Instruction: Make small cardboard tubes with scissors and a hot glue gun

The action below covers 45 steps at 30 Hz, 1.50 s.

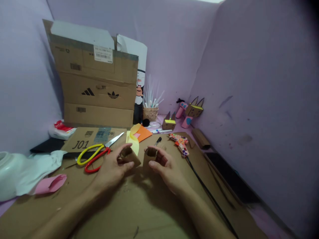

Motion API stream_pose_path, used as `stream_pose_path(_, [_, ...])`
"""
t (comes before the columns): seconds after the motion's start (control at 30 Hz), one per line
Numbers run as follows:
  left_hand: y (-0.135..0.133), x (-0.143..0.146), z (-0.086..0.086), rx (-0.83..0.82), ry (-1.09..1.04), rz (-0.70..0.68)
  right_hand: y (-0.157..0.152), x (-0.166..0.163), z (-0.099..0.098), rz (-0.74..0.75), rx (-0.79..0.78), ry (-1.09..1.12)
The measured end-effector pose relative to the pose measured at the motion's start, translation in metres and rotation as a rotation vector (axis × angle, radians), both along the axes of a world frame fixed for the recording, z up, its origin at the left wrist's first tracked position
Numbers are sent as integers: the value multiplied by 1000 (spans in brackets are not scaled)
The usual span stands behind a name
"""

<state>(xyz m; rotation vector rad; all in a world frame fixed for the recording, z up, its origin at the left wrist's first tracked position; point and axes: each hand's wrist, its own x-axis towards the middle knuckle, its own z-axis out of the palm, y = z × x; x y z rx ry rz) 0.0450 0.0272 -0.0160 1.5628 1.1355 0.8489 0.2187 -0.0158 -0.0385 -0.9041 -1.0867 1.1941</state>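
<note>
Near the middle of the cardboard-covered table, my left hand (117, 166) is closed around a small cardboard tube (133, 158), which tilts to the right. My right hand (165, 169) grips a second cardboard tube (149, 162), held nearly upright with its hollow end up. A narrow gap separates the two tubes. Scissors (96, 156) with one yellow and one red handle lie just left of my left hand. Beyond my right hand is a black pen (158, 141). My palms hide part of each tube.
A large cardboard box (99, 79) stands at the back left, with a flat cardboard piece (74, 139) before it. A white jar (8, 176) sits left. Patterned paper pieces (180, 142), a black cord (206, 189) and a dark flat slab (231, 179) lie right. Cardboard animal heads (169, 123) stand behind.
</note>
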Motion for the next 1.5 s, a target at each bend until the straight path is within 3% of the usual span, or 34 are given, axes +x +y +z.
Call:
stream_pose_path(0.17, [-2,-4,-21,190,244,-120,5,-12,-25,74,3,-122])
stream_pose_path(0.27, [-1,-3,-28,234,287,-110,6,-12,-32,65,16,-179])
stream_pose_path(0.47, [1,-2,-32,229,289,-162,6,-10,-35,25,60,-353])
stream_pose_path(0.67, [5,-5,-44,287,295,-131,6,-4,-35,43,89,-474])
stream_pose_path(0.83, [6,-3,-44,277,338,-136,8,-1,-35,61,105,-516])
stream_pose_path(1.03, [7,-1,-46,218,291,-151,11,1,-38,70,88,-472])
stream_pose_path(1.17, [9,0,-36,153,186,-197,11,3,-28,94,-22,-284])
stream_pose_path(1.33, [7,5,-21,-164,-109,-241,8,6,-12,194,-212,-60])
stream_pose_path(1.5, [3,7,-24,-328,-184,-163,7,7,-14,197,-284,-37])
